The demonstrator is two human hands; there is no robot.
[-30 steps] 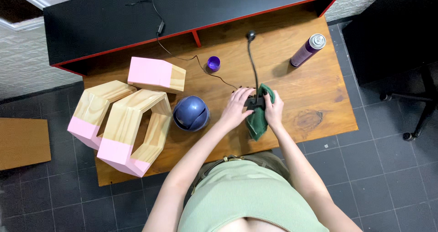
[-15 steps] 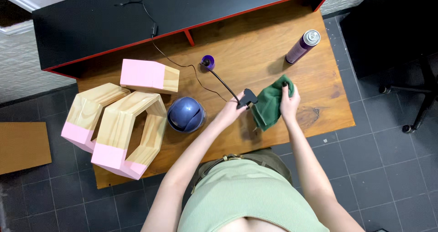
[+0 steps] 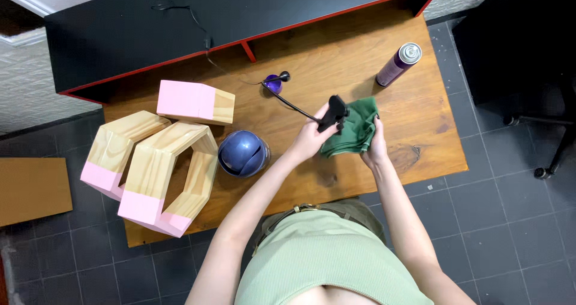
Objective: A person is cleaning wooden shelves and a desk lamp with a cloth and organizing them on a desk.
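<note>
While the left hand (image 3: 309, 138) is gripping the small black device (image 3: 333, 113) by its lower end, fingers clenched around it, the right hand (image 3: 375, 149) is cupping a green cloth (image 3: 354, 134) just behind it, fingers curled under and grasping the fabric; both are being held above the wooden desk (image 3: 420, 119), near its middle, with the cloth touching the device's right side. A thin black cable (image 3: 288, 103) is running from the device toward a small purple base (image 3: 274, 84) further back on the desk; whether it is pulled taut cannot be told.

To be wiping well, the holding hand should be keeping the device steady and turned so the face being cleaned is meeting the cloth squarely; the cloth hand is better working with a flat pad of fabric than a bunched wad, pressing lightly and stroking away from the cable end, so the cable is not being tugged and the base is not being dragged across the wood.

Off to the left, a blue dome-shaped object (image 3: 243, 153) is sitting beside the pink-and-wood hexagonal frames (image 3: 162, 179) and a pink-and-wood block (image 3: 195, 102); a purple spray can (image 3: 399, 64) is lying near the far right corner, well apart from both hands.
</note>
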